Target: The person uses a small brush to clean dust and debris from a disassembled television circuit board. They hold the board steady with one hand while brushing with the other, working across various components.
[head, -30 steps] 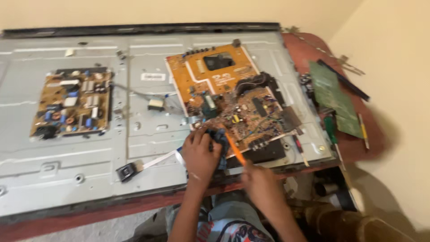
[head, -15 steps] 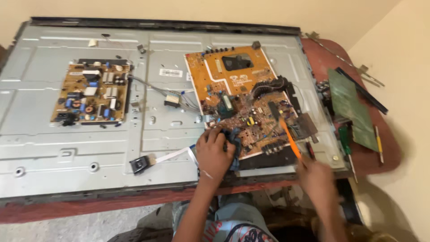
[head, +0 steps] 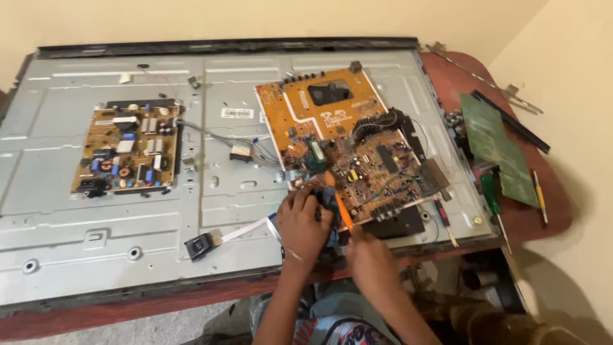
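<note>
Gripping an orange-handled tool (head: 338, 203) at six o'clock of the orange circuit board (head: 348, 144), the right hand (head: 370, 259) works beside the left hand (head: 301, 220), whose curled fingers press the board's edge.

You are in a small electronics repair spot, set up in an ordinary room rather than a fitted workshop. A large flat television with its grey metal back panel (head: 242, 211) bared lies face down across a reddish-brown wooden table (head: 543, 211) and covers nearly all of it. An orange-brown circuit board (head: 345, 147) rests loose on the panel, and a smaller tan power board (head: 124, 150) is mounted on the left of the panel. A green circuit board (head: 495, 144) and a green-handled screwdriver (head: 491, 195) lie on the table's right end. Plain cream-painted walls (head: 562, 57) meet in a corner close behind the table.
</note>
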